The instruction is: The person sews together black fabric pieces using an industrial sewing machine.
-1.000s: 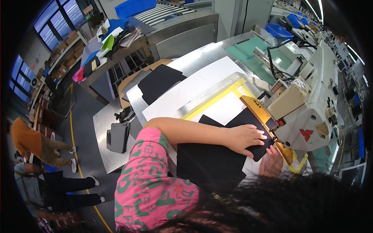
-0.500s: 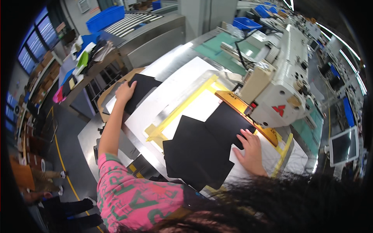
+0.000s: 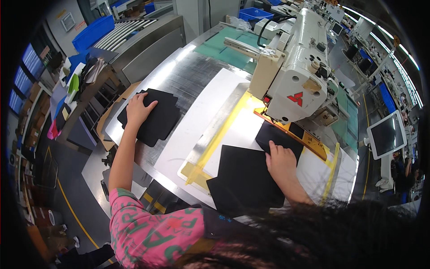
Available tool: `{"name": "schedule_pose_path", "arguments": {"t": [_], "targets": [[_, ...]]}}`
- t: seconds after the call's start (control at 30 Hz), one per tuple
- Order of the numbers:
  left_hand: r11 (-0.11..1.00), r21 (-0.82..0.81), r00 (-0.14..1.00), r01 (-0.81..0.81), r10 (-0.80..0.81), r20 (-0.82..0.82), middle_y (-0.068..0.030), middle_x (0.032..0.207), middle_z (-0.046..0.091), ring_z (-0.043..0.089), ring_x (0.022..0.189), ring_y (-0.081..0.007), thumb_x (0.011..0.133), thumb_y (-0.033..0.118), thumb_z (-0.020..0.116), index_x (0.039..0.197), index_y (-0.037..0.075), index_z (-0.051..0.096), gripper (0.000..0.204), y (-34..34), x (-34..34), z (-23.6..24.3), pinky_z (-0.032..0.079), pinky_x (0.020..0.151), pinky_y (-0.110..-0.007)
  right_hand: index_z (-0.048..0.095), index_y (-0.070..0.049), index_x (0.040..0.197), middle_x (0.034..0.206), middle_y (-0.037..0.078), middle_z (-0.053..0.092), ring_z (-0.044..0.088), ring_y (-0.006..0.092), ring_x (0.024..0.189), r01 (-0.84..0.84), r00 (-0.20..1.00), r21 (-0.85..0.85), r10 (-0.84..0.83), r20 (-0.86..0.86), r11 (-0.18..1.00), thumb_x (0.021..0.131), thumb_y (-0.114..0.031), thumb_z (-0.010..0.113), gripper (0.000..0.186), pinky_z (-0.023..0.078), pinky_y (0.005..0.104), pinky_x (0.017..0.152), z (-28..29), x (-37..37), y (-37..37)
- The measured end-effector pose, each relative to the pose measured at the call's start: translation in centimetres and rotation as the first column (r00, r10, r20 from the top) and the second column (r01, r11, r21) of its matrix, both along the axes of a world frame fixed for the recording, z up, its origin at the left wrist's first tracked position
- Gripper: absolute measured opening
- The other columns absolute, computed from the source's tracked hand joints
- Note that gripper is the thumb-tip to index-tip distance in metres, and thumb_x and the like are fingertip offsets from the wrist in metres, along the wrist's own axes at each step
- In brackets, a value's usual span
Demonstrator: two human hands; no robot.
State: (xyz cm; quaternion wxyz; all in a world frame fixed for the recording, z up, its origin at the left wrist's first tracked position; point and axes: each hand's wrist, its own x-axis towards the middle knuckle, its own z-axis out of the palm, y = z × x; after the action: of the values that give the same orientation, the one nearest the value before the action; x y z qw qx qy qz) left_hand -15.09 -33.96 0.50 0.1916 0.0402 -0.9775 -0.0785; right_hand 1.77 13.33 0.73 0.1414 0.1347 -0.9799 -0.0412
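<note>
My left arm reaches out to a stack of black, notch-edged flat pieces (image 3: 159, 119) on the metal table at the left. My left hand (image 3: 139, 109) lies on the stack's left edge, thumb and fingers apart. In front of me, a large black piece with angular edges (image 3: 244, 177) rests on a white sheet. Another black piece (image 3: 275, 136) lies partly beneath the orange plate (image 3: 309, 142) of a white industrial sewing machine (image 3: 298, 67). My right hand (image 3: 283, 163) rests where these two pieces meet, fingers fairly straight and palm down.
Yellow tape (image 3: 219, 136) borders the white sheet along a metal strip. Behind are a green mat (image 3: 224, 47), a roller conveyor (image 3: 125, 33) and blue bins (image 3: 93, 33). A monitor (image 3: 387, 134) stands at the right. A cluttered rack (image 3: 89, 74) is at the left.
The view has shifted. My left hand still lies on the left stack, which now shows more fully on the bare metal. My right hand has moved left onto the black pieces near the orange plate.
</note>
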Motion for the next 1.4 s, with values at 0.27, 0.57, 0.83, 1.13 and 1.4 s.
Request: {"name": "schedule_pose_path", "arguments": {"t": [0.27, 0.57, 0.83, 1.13, 1.4], "targets": [[0.995, -0.019, 0.988, 0.102, -0.104, -0.113, -0.0153, 0.121, 0.059, 0.056, 0.112, -0.0342, 0.077, 0.04, 0.074, 0.121, 0.007, 0.062, 0.056, 0.4, -0.7, 0.2, 0.045, 0.097, -0.042, 0.062, -0.007, 0.111, 0.085, 0.009, 0.059, 0.061, 0.0287, 0.078, -0.001, 0.998, -0.194, -0.01, -0.056, 0.981, 0.076, -0.008, 0.065, 0.036, 0.05, 0.0389, 0.072, 0.8, 0.6, 3.7], [0.865, 0.174, 0.83, 0.47, -0.5, 0.248, -0.0166, 0.13, 0.053, 0.051, 0.121, -0.0353, 0.073, 0.02, 0.079, 0.128, 0.005, 0.054, 0.062, 0.7, -6.9, 2.0, 0.041, 0.101, -0.04, 0.065, -0.003, 0.107, 0.086, 0.019, 0.067, 0.065, 0.0364, 0.078, 0.497, 0.745, -0.716, -0.665, 0.063, 0.489, 0.083, -0.017, 0.062, 0.028, 0.049, 0.0399, 0.068, 10.1, 11.1, 13.3], [0.806, 0.258, 0.709, 0.532, -0.591, 0.384, -0.0073, 0.079, 0.057, 0.053, 0.073, -0.0199, 0.067, 0.012, 0.083, 0.109, 0.002, 0.059, 0.049, -3.8, -13.7, -0.3, 0.045, 0.069, -0.033, 0.068, -0.01, 0.111, 0.103, 0.015, 0.068, 0.065, 0.0335, 0.093, 0.808, -0.017, -0.533, -0.895, -0.445, 0.249, 0.087, -0.02, 0.058, 0.027, 0.051, 0.0378, 0.081, 13.8, 34.1, 21.0], [0.801, 0.2, 0.682, 0.564, -0.589, 0.433, -0.0064, 0.071, 0.052, 0.049, 0.067, -0.0172, 0.076, 0.009, 0.077, 0.084, -0.002, 0.056, 0.026, -5.6, -16.3, -2.4, 0.042, 0.064, -0.031, 0.07, -0.012, 0.106, 0.106, 0.011, 0.069, 0.065, 0.0319, 0.098, 0.933, -0.081, -0.357, -0.995, -0.06, -0.054, 0.085, -0.011, 0.058, 0.024, 0.051, 0.0399, 0.084, -0.2, 46.2, 14.6], [0.705, 0.153, 0.678, 0.693, -0.709, 0.196, -0.0086, 0.071, 0.049, 0.048, 0.073, -0.0206, 0.078, 0.007, 0.073, 0.08, -0.001, 0.05, 0.024, -5.8, -12.5, 0.7, 0.042, 0.073, -0.035, 0.073, -0.003, 0.095, 0.089, 0.014, 0.072, 0.069, 0.0273, 0.082, 0.939, 0.316, -0.167, -0.559, 0.767, 0.301, 0.079, -0.018, 0.067, 0.023, 0.053, 0.035, 0.075, -2.6, 44.8, 14.7]]}}
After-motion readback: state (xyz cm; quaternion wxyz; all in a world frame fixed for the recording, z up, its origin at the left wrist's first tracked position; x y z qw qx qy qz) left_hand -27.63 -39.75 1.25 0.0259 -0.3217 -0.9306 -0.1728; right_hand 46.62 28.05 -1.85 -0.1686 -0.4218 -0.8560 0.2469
